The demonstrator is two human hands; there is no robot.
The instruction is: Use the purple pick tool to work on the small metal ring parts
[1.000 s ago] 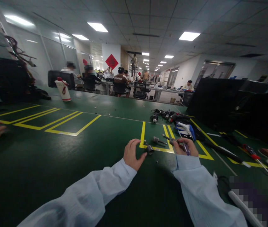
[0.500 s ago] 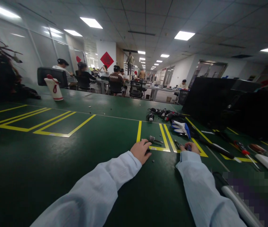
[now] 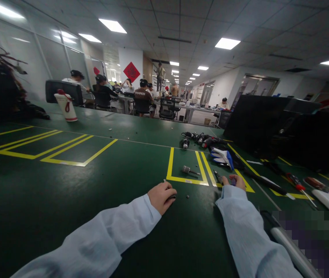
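While the left hand (image 3: 162, 196) curls over the table (image 3: 141, 170), its fingers close round a small dark metal piece (image 3: 172, 196), a thin pin peeking out above the knuckles; most of it is hidden, so how firm the hold is, I can't tell. Over on the right, the right hand (image 3: 232, 182) has bent fingers around a slim tool with a purple handle (image 3: 233, 180), tip pointing away toward the tape.

And here's the danger, right between them: a tiny loose ring (image 3: 187, 196)! One careless sweep of a sleeve or wrist could send it rolling. That shafted metal part (image 3: 186, 170) lies on its side inside the yellow tape (image 3: 186, 180), round-bodied, so a nudge might turn it too. A loose pinch on the left could let the piece slip, its smooth metal being the likely culprit.

Now for room: wide green surface left of the left hand, plenty for that arm. The right side is tighter, with gloves (image 3: 221, 156) just beyond the tool and a red-handled screwdriver (image 3: 300, 185) farther out. The near table edge is out of sight.
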